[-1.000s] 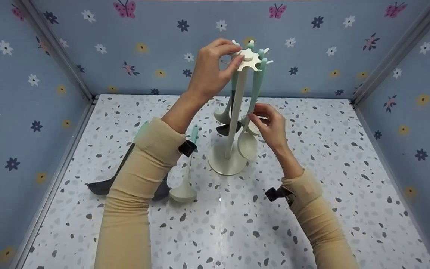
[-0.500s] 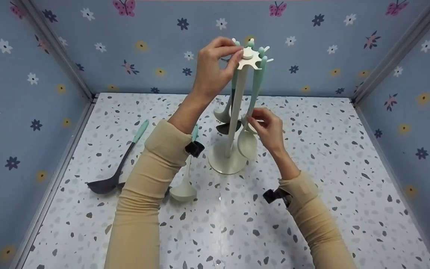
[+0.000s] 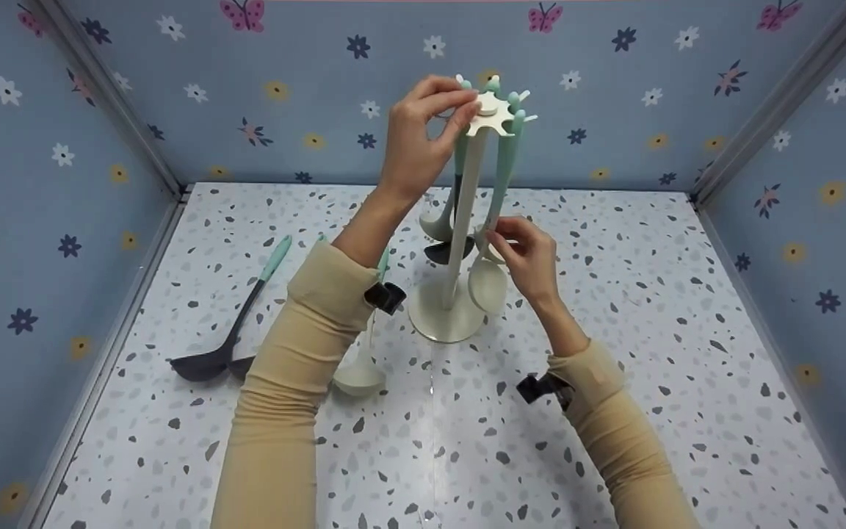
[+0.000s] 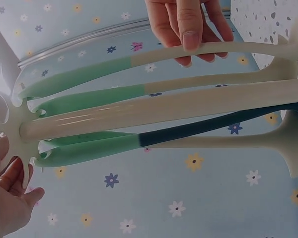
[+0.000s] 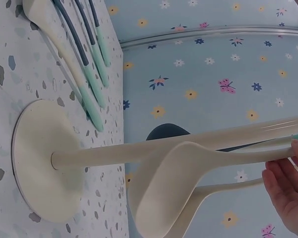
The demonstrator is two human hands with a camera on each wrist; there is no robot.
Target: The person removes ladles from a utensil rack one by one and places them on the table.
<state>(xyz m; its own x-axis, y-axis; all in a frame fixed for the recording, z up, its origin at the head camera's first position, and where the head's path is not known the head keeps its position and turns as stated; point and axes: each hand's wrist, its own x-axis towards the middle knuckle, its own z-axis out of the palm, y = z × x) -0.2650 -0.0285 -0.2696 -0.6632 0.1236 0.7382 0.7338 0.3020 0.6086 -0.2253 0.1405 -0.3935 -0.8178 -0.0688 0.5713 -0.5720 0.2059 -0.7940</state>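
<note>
A cream utensil stand (image 3: pixel 469 198) rises from a round base, with a hooked plate (image 3: pixel 493 121) at its top. My left hand (image 3: pixel 423 139) pinches the edge of that plate between thumb and fingers. From one hook hangs a cream cooking spoon (image 3: pixel 489 286) with a mint handle. My right hand (image 3: pixel 534 261) pinches it low on the shaft, thumb against fingers, just above the spoon's bowl. Behind the pole hang a black ladle (image 3: pixel 446 251) and a cream ladle (image 3: pixel 436 225). The right wrist view shows another cream utensil (image 5: pixel 228 187) just behind the spoon.
On the speckled table left of the stand lie a black ladle (image 3: pixel 203 365) and a cream ladle (image 3: pixel 360 378). My left sleeve (image 3: pixel 283 382) partly hides other dark utensils between them. Flower-patterned walls (image 3: pixel 599 66) enclose the back and both sides.
My left forearm has shifted right, uncovering the black ladle on the table. My right hand has slipped slightly down and left along the spoon; both hands keep their grip.
</note>
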